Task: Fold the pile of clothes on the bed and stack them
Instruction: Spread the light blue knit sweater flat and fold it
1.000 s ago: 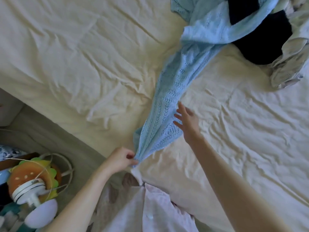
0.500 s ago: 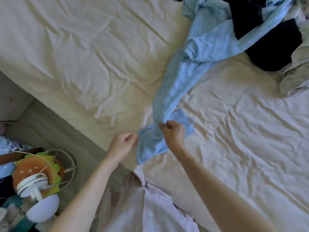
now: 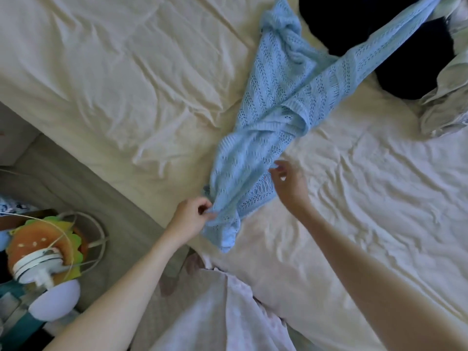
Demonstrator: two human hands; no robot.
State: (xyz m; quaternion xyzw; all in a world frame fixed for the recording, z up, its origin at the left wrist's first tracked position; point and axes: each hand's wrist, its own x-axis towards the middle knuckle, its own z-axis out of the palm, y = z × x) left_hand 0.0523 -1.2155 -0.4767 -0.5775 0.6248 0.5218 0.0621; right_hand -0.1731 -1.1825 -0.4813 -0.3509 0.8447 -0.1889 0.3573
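Cream sheets cover the bed (image 3: 126,72); at its near edge the left hand (image 3: 192,220) pinches the blue knit garment (image 3: 266,117), right hand (image 3: 288,184) loosely spread beside it.

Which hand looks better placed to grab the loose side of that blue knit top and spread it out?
The right hand, probably. It hovers open beside the blue knit top, free to take its near edge. The left hand already pinches the hem.

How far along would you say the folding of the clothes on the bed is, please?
Nothing looks folded or stacked yet. In hand: the left hand pinches the blue knit garment, with the right hand open beside it. Left: that garment, plus the dark clothing and pale clothing still heaped.
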